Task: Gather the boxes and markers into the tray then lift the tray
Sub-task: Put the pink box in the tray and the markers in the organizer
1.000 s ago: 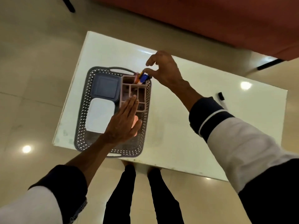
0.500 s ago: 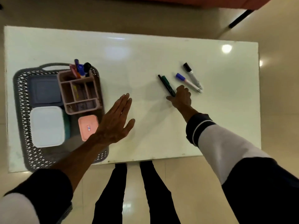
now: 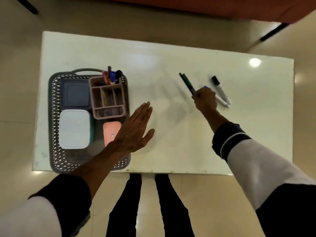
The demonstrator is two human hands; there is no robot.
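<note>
The grey perforated tray (image 3: 54, 117) sits at the table's left end. It holds a blue-grey box (image 3: 75, 94), a white box (image 3: 74, 129), a small pink box (image 3: 110, 132) and a pink organizer (image 3: 107, 98) with several markers (image 3: 112, 76) standing in its far slot. My left hand (image 3: 133, 132) hovers flat, fingers straight, over the tray's right edge. My right hand (image 3: 204, 100) grips the near end of two dark markers (image 3: 186, 82), one green. A blue-capped marker (image 3: 220, 100) and a black-capped marker (image 3: 220, 89) lie just right of that hand.
The white table (image 3: 171, 142) has a near edge just in front of my legs. An orange sofa (image 3: 222, 7) stands beyond the far edge, with dark legs on the tiled floor.
My right hand left the organizer, reached right to the loose markers and has now closed on the two dark ones. My left hand drew back from inside the tray to its right edge.
</note>
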